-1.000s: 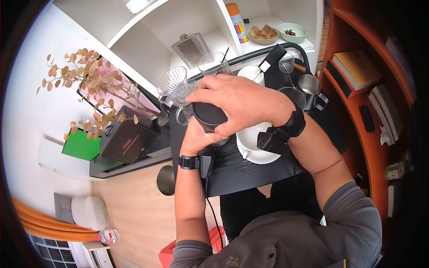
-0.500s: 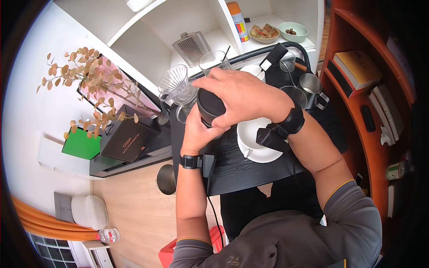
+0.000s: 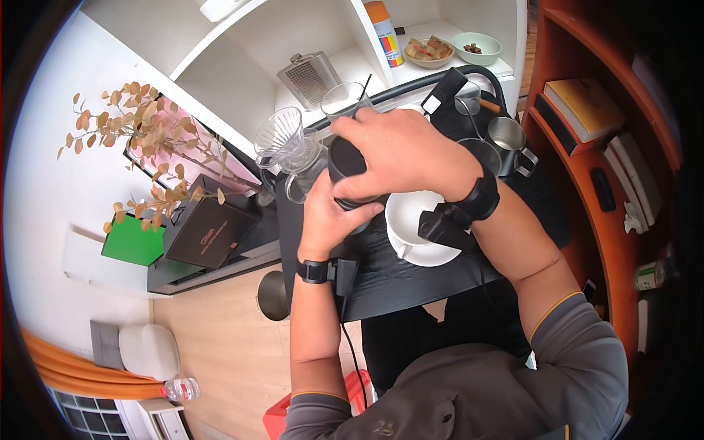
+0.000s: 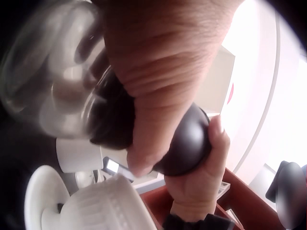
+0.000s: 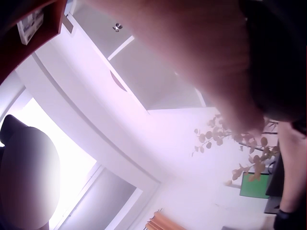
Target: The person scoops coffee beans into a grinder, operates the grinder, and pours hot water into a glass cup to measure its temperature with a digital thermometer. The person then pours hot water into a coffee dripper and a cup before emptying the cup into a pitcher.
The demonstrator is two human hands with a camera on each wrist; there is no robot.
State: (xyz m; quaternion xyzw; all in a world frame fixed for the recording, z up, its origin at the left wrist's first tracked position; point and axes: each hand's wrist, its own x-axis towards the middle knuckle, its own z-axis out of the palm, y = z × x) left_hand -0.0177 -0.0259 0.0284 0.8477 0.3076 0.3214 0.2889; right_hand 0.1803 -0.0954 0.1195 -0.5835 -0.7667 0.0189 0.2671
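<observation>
Both hands hold a container with a black domed lid (image 3: 347, 160) and a clear glass lower part (image 4: 67, 91). Its black waist is gripped by my left hand (image 3: 323, 224), whose thumb lies along the side in the left wrist view. Over the top curls my right hand (image 3: 411, 150), fingers and thumb around the dome (image 4: 189, 141). Just right of the hands a white cup (image 3: 402, 220) stands on a white saucer (image 3: 436, 258). A ribbed clear dripper (image 3: 279, 136) and a glass server (image 3: 308, 167) are to the left. The right wrist view misses the container.
On the black table (image 3: 374, 290) stand a metal pitcher (image 3: 507, 137), a drinking glass (image 3: 345, 99) and a black kettle-like handle piece (image 3: 445, 88). White shelves (image 3: 242, 55) rise behind. A dark box (image 3: 209, 235) sits left, an orange-brown bookcase (image 3: 572, 169) right.
Both hands and the container have shifted a little away from the body, up in the head view. The lid has tilted, and my right hand stays wrapped over it.
</observation>
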